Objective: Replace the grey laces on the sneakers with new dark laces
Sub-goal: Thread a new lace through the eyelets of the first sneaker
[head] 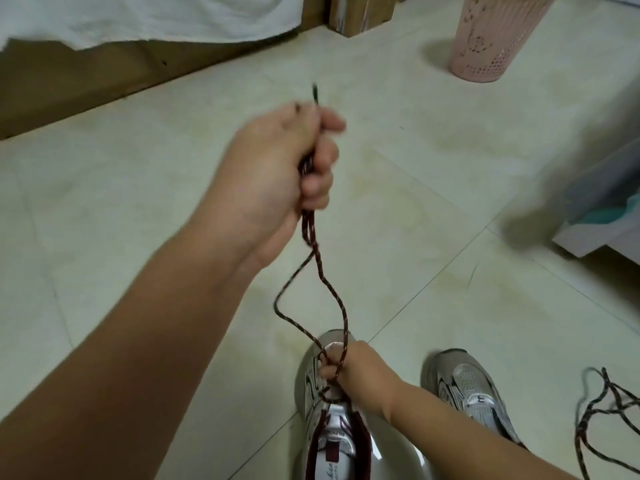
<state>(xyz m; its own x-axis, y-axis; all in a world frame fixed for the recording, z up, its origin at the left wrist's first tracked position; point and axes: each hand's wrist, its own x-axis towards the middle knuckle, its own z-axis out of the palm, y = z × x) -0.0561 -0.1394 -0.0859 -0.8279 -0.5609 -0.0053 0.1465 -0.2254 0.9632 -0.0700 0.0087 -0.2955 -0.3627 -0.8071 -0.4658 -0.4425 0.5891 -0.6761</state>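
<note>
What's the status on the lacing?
Left hand grips dark lace raised. Right hand holds lace at near sneaker. Nothing in the way.

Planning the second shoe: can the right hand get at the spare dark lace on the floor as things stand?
Probably not yet. The right hand is busy pinching the dark lace at the near sneaker. The spare lace lies beyond the other sneaker, with nothing on top of it, so it looks reachable once that hand lets go.

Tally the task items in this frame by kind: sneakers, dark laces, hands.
Sneakers: 2, one under the hands, one to the right
Dark laces: 2, one being pulled, one on the floor
Hands: 2, left, right
Total: 6
</note>
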